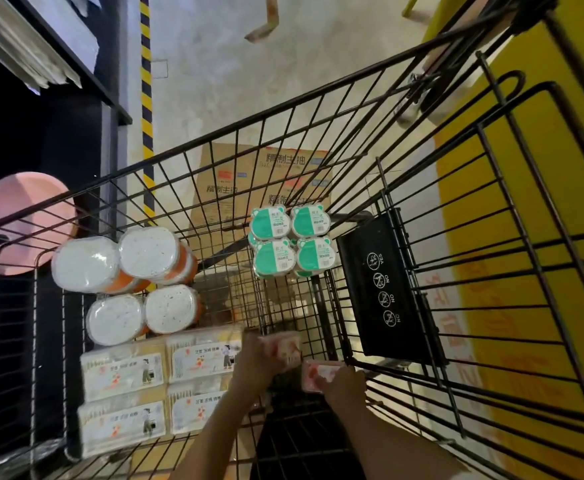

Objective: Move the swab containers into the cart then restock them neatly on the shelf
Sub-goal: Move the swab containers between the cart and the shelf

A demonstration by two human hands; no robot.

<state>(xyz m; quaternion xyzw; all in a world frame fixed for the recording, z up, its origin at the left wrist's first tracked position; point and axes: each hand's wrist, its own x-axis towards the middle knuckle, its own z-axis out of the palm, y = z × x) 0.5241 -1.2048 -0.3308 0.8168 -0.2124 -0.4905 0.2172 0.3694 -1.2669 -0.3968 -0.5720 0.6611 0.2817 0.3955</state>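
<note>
Swab containers (pixel 285 349) (pixel 320 374): one in each hand's grip, left (pixel 261 358), right (pixel 344 384), mid-cart (pixel 318 98); open floor between stacks.

We observe dim, uneven lighting: the left side falls into near-black shadow. Wide-angle distortion bends the edges, and motion blur softens detail throughout.
</note>
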